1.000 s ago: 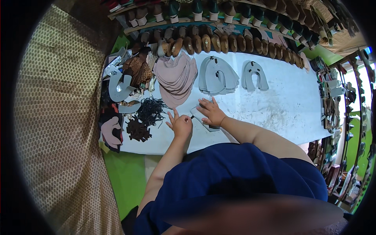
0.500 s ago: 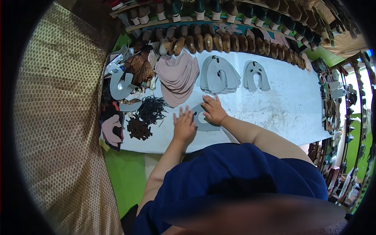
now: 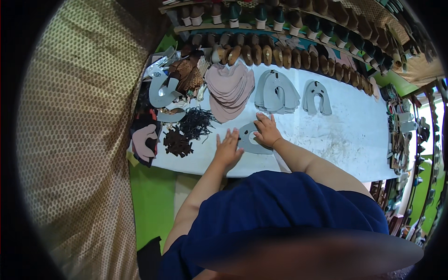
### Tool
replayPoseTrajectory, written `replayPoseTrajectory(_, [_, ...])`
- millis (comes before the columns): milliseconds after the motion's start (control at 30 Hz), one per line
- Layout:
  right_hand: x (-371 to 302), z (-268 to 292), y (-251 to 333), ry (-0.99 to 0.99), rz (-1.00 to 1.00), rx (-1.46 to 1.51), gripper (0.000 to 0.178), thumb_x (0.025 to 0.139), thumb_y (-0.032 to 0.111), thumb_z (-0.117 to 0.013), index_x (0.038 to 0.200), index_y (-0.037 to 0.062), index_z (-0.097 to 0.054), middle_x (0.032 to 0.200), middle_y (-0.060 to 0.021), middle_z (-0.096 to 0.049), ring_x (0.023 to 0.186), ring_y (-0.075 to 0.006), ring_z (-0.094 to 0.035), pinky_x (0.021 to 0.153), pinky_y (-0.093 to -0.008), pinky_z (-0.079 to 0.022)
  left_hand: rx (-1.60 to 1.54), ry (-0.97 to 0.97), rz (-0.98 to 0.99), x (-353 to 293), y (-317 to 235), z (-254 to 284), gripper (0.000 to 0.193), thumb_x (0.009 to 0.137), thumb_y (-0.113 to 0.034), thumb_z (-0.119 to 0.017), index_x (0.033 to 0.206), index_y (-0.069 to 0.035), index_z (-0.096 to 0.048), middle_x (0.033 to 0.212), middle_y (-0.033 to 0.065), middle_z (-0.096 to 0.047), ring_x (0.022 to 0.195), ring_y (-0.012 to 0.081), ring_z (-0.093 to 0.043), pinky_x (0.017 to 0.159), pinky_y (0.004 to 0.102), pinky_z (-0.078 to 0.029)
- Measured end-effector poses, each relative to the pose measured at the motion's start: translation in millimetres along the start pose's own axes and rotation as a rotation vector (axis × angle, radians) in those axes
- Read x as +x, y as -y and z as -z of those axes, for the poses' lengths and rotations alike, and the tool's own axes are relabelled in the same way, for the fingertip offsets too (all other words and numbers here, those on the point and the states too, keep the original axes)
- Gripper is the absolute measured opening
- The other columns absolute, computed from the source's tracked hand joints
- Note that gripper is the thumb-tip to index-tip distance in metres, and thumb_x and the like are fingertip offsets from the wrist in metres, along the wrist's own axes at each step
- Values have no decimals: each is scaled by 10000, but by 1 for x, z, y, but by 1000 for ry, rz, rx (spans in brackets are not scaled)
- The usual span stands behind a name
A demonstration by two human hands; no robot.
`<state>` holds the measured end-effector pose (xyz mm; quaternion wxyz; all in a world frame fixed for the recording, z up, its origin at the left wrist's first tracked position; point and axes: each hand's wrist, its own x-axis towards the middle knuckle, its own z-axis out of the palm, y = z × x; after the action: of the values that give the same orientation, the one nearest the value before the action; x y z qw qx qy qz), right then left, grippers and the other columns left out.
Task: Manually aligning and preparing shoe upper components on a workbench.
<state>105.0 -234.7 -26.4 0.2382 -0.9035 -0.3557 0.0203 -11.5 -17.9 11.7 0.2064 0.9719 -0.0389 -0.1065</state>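
A grey U-shaped cut piece point(image 3: 254, 147) lies flat on the white table in front of me, with a small dark tab on its upper left part. My right hand point(image 3: 268, 132) rests on its upper right side, fingers stretched flat. At the piece's left edge is my left hand point(image 3: 227, 150), its fingers apart and nothing visible in them. Beyond my hands are a fanned stack of pink pieces point(image 3: 232, 95), a larger stack of grey U-shaped pieces point(image 3: 264, 95) and a smaller grey stack point(image 3: 308, 98), both with dark tabs on top.
Left of my hands lie a tangle of black strips point(image 3: 196, 123), a dark brown pile point(image 3: 177, 142) and a pink curved piece point(image 3: 141, 144). Brown shoe lasts point(image 3: 256, 55) line the table's back edge, under a shelf of shoes. A patterned curtain point(image 3: 84, 140) hangs at left.
The whole view has shifted, so the table things appear farther right. My left hand, blurred before, is now sharp beside the grey piece. My right hand stays on the piece.
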Motion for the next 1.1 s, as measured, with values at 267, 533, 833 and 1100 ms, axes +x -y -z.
replayPoseTrajectory(267, [3,-1,3,-10,-7,-40,497,869,385,-626,1253,76,-568,1495,-160,-401,1423,-316,-325,1176,-592,-128,257,-440,272,-80,103,9,132,778,-266,-701,832,-150,-666,1576,121,-335,1477,413,-200,1084,755,-40])
replayPoseTrajectory(533, [0,-6,0,-37,-35,-66,485,865,381,-636,1249,91,-579,1482,-162,-419,1410,-339,-342,1176,-576,-158,247,-492,535,-102,109,27,211,785,-349,-733,870,-164,-682,1627,89,-220,1501,408,-86,1081,757,-43])
replayPoseTrajectory(833, [0,-10,0,-105,-35,-120,461,864,383,-644,1238,118,-588,1471,-152,-434,1412,-357,-331,1165,-565,-201,327,-427,551,-89,123,36,129,787,-230,-648,808,-133,-729,1619,101,-249,1492,425,-123,1121,708,-77])
replayPoseTrajectory(1100, [-11,-7,22,-170,-53,-289,463,852,403,-643,1231,141,-606,1497,-142,-405,1442,-362,-278,1117,-698,-140,51,-425,84,-86,93,34,75,761,-176,-686,782,-111,-718,1597,178,-269,1470,448,-193,1138,629,-196])
